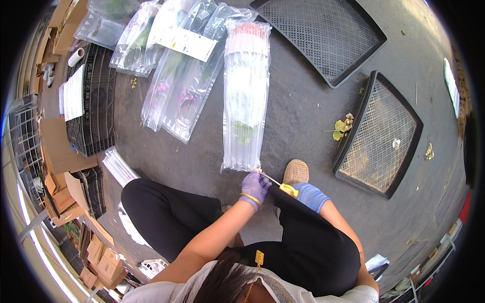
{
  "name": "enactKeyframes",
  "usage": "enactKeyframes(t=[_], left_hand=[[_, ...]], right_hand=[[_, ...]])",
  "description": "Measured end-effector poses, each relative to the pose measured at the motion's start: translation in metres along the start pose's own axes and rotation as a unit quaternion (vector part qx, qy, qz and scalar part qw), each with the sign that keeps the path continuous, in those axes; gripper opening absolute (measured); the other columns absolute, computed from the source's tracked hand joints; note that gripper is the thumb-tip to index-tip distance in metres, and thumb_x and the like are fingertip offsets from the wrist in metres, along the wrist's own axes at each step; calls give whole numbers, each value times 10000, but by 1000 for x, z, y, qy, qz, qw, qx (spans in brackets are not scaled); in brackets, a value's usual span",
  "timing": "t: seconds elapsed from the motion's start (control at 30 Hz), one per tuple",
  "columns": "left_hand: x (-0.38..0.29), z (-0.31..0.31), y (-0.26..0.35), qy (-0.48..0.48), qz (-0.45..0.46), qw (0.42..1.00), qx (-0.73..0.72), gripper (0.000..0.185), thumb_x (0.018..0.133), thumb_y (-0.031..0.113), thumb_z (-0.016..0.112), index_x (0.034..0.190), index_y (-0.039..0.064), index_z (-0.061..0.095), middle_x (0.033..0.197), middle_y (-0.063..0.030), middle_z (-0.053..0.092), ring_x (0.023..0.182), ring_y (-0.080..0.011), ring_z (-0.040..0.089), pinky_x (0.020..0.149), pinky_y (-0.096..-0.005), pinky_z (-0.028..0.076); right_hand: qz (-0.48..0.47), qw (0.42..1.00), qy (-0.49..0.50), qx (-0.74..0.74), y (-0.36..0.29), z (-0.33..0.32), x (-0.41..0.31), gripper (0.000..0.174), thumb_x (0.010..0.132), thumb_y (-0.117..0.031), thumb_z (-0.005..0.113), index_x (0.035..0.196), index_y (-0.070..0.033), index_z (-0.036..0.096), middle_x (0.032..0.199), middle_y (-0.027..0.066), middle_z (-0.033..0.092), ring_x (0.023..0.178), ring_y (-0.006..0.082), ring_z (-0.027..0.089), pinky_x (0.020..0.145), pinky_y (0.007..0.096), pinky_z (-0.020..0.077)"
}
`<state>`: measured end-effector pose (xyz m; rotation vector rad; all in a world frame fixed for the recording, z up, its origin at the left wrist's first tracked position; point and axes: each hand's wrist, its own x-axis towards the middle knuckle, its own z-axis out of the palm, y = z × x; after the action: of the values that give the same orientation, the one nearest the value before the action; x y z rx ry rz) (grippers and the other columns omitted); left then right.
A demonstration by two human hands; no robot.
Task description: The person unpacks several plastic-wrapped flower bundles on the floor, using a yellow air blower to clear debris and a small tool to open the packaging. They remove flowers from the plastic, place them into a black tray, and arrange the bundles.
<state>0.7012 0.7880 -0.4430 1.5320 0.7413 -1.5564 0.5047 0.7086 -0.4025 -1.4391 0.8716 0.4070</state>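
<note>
A long inflated clear air-column sleeve point(246, 102) lies on the dark floor before me, with something pink at its far end and green leaves inside nearer to me. At its near end my left hand point(254, 188), in a purple glove, pinches the sleeve's edge. My right hand point(308, 195), in a blue glove, holds yellow-handled scissors point(289, 189), whose metal blades reach towards my left fingertips. Whether the blades touch the plastic I cannot tell. Left of the sleeve lie clear plastic packages point(182, 91) with plants and magenta flowers inside, and a printed paper label point(185, 42) rests across them.
Two black mesh trays point(322, 34), point(379, 136) lie on the right, with a leafy cutting point(342, 127) beside the nearer tray. On the left stand black plastic crates point(99, 102) bearing papers point(74, 93) and a roll point(76, 57). Cardboard boxes point(104, 261) are stacked lower left.
</note>
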Motion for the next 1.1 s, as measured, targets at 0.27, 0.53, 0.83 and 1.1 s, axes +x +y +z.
enactKeyframes(t=[0.27, 0.53, 0.83, 1.1], left_hand=[[-42, 76, 139, 83, 647, 588, 478, 918, 656, 325, 908, 1332, -88, 445, 1306, -243, 502, 1238, -333, 495, 1081, -396, 387], [54, 92, 149, -124, 406, 847, 318, 1088, 650, 177, 911, 1480, -28, 239, 1325, -180, 538, 1222, -266, 553, 1056, -349, 449], [10, 43, 121, -270, 394, 856, 196, 1048, 635, 234, 890, 1470, -10, 305, 1375, -129, 492, 1263, -225, 500, 1069, -376, 427], [11, 211, 170, -342, 486, 764, 252, 970, 673, 206, 894, 1459, -23, 374, 1374, -172, 532, 1243, -249, 538, 1076, -379, 435]], right_hand=[[144, 986, 45, 75, 31, -24, -53, 373, 794, -320, 716, 969, 9, 693, 840, 255, 689, 805, 416, 673, 721, 427, 514], [179, 967, 91, 155, 61, 21, -43, 321, 810, -269, 731, 957, 15, 699, 819, 230, 691, 760, 305, 674, 725, 406, 513], [184, 955, 140, 188, 60, 17, -46, 301, 817, -253, 730, 957, 12, 698, 804, 198, 689, 759, 267, 664, 719, 391, 514], [160, 949, 176, 208, 54, 13, -39, 283, 823, -239, 729, 957, 9, 698, 791, 170, 687, 758, 232, 656, 713, 378, 515]])
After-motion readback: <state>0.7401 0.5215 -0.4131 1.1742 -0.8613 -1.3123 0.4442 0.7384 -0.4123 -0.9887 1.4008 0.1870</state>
